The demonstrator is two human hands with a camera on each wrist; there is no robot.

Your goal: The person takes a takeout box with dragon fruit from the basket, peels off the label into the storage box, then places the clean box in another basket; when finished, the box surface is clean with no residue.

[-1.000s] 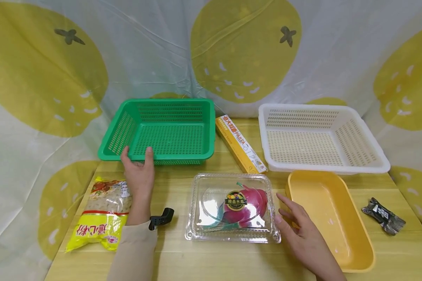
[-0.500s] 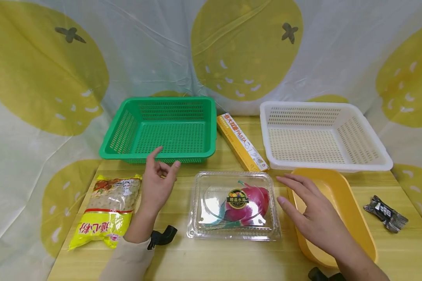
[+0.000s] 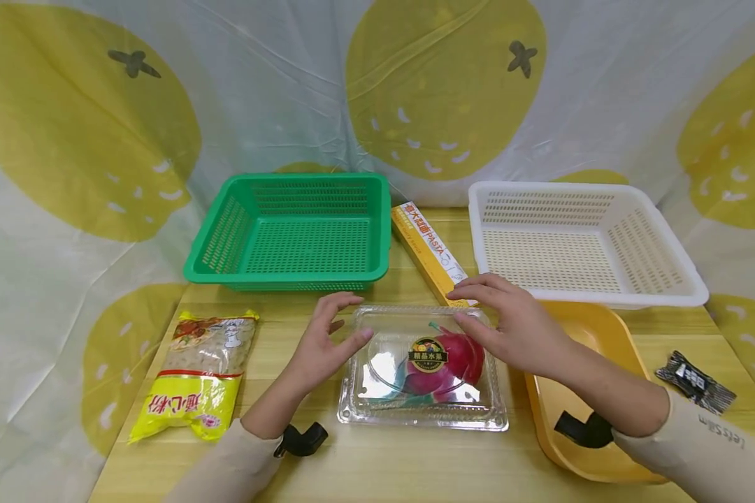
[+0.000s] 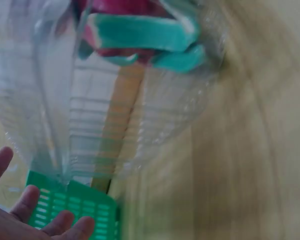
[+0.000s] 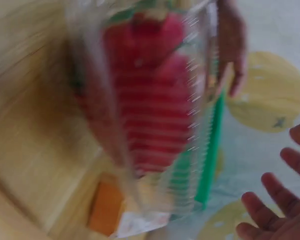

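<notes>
A clear lidded plastic box (image 3: 377,412) with a pink-red and green fruit (image 3: 456,360) inside lies at the table's middle. My left hand (image 3: 324,346) is at its upper left corner, fingers spread and holding nothing. Over the upper right part of the lid is my right hand (image 3: 516,325), fingers loosely bent and apart; whether it touches the lid I cannot tell. In the left wrist view the box (image 4: 105,120) stands beyond the fingers of my left hand (image 4: 40,220). The right wrist view has the box (image 5: 150,100) blurred, apart from my right hand (image 5: 285,200).
A green basket (image 3: 289,277) stands at back left, a white basket (image 3: 591,296) at back right, a pasta box (image 3: 424,251) between them. Left lies a yellow food bag (image 3: 195,377); right are a yellow tub (image 3: 541,426) and a black packet (image 3: 695,383).
My left hand has left the green basket's front rim and moved right to the clear box. My right hand has moved left and up, from beside the box to over its upper right corner.
</notes>
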